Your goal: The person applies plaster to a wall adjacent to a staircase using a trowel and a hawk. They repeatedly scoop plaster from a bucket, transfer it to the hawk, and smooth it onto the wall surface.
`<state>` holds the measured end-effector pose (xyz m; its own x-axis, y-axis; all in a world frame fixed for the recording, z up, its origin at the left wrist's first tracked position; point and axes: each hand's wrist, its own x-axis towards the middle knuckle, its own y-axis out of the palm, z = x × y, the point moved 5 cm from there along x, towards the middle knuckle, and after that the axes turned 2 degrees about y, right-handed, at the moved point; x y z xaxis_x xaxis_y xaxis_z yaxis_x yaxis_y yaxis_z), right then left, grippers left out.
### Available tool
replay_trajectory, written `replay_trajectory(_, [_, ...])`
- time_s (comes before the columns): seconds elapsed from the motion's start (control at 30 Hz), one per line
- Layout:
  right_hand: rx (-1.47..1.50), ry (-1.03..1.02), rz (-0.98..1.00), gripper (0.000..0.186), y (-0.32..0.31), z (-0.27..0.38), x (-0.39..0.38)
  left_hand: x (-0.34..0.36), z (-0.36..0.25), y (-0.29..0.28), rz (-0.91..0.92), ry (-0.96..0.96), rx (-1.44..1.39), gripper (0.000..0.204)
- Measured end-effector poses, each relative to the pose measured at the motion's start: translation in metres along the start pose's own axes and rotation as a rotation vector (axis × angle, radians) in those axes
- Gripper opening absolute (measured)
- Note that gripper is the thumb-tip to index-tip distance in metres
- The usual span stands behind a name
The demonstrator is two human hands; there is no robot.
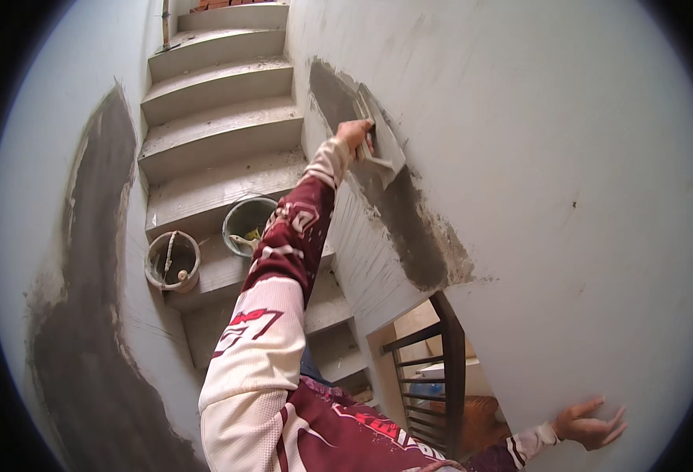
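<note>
My left hand [354,134] is wrapped round the handle of a plastering trowel [392,156]. Its flat metal blade lies along a dark grey patch of mortar [406,224] on the white wall to the right of the stairs. Part of the handle is hidden by my fingers. At the lower right, my right hand [590,425] is open with fingers spread, holding nothing, close to the wall; whether the palm touches it I cannot tell. On the steps below my left arm stand a dark bucket [250,211] with a brush [244,241] and a smaller grey bucket [156,275] with a long-handled tool inside.
Concrete stairs [220,126] climb away between two walls. A long grey mortar strip [94,236] covers part of the left wall. A dark stair railing [452,362] stands beside the lower opening. At the top lie red bricks [232,4], with a wooden stick [165,27] leaning nearby.
</note>
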<state>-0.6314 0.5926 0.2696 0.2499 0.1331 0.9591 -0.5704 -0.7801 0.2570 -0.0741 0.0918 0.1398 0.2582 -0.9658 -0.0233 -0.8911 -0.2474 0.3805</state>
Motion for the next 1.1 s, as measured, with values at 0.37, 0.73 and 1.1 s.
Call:
replay_trajectory(0.37, [0.079,0.019,0.025,0.041,0.003,-0.007,-0.001,-0.243,0.071,0.097,0.279,0.053,-0.029,0.038])
replay_trajectory(0.73, [0.083,0.008,-0.014,0.037,0.006,-0.008,-0.007,-0.205,0.065,0.087,0.167,0.135,-0.053,0.031])
replay_trajectory(1.1, [0.092,-0.029,-0.049,0.038,0.007,-0.007,-0.004,-0.304,0.147,0.086,-0.012,-0.059,-0.111,0.054])
